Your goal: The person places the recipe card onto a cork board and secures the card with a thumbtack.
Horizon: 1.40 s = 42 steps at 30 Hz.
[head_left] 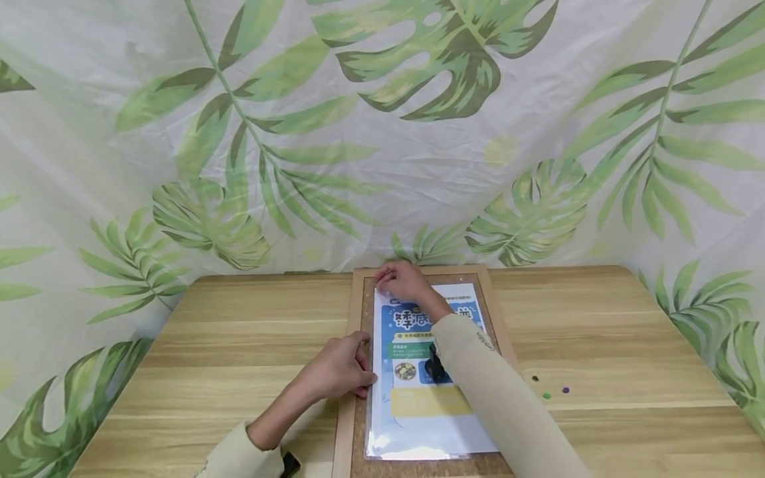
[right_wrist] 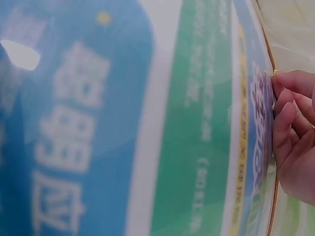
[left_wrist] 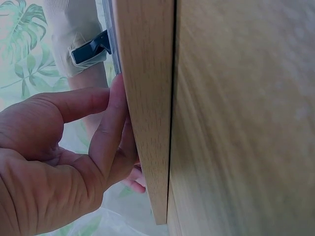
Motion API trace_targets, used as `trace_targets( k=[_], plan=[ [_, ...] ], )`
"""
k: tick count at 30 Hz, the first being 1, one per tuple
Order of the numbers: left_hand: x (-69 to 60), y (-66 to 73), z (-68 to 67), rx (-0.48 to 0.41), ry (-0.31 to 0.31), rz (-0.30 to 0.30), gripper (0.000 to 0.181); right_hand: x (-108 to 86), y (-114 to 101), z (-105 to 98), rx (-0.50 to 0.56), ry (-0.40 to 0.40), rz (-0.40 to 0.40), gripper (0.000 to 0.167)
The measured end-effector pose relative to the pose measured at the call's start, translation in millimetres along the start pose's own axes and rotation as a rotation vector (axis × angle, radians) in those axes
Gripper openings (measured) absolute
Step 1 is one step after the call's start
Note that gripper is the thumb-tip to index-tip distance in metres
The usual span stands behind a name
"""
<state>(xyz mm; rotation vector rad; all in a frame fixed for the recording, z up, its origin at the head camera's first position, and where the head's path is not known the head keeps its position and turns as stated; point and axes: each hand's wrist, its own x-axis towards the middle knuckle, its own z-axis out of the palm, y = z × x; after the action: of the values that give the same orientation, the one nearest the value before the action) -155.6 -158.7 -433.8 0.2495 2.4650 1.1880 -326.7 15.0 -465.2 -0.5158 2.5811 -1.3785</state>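
A laminated poster (head_left: 427,435) with blue, green and yellow panels lies on a wood-framed cork board (head_left: 358,431). At the poster's top left corner, my right hand (head_left: 403,280) has its thumb and fingertips together. A tiny yellowish pushpin (right_wrist: 275,73) seems to be pinched there, though the fingers mostly cover it. My left hand (head_left: 342,365) rests at the poster's left edge, over the frame. In the left wrist view its fingers (left_wrist: 114,105) are loosely bent, touching the inner side of the frame (left_wrist: 147,98) beside the thumb.
Right of the board, a dark pushpin (head_left: 535,378), a green pushpin (head_left: 546,396) and a purple pushpin (head_left: 566,390) lie on the wooden table (head_left: 627,345). A leaf-patterned cloth (head_left: 418,166) hangs behind the table. My right forearm crosses the poster.
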Motion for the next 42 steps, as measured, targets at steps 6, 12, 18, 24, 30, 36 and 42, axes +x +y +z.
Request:
trace_targets(
  k=[6,12,18,24,30,36,42],
  plan=[
    [0.5,0.0,-0.2,-0.005,0.0,-0.002,0.081,0.4,1.6,-0.7,0.098,0.015,0.03,0.028],
    [0.6,0.0,-0.1,-0.005,-0.001,-0.006,0.081,0.2,1.0,-0.3,0.087,0.003,0.03,0.026],
    [-0.2,-1.1,-0.5,-0.002,-0.004,-0.004,0.081,2.3,1.6,2.2,0.06,-0.012,0.024,0.022],
    [0.0,-1.8,-0.8,-0.008,-0.008,0.005,0.08,4.7,1.0,3.1,0.044,-0.012,0.026,0.021],
    [0.9,-1.4,-1.0,-0.019,-0.011,0.006,0.08,2.9,-2.0,1.2,0.046,-0.003,0.047,0.023],
    [1.7,-1.8,-1.0,-0.02,-0.012,-0.001,0.081,1.0,-2.8,0.3,-0.004,0.018,0.047,0.021],
    [1.7,-2.5,-0.6,-0.006,-0.01,0.009,0.08,1.5,-1.7,2.8,-0.057,0.049,0.032,0.02]
  ],
)
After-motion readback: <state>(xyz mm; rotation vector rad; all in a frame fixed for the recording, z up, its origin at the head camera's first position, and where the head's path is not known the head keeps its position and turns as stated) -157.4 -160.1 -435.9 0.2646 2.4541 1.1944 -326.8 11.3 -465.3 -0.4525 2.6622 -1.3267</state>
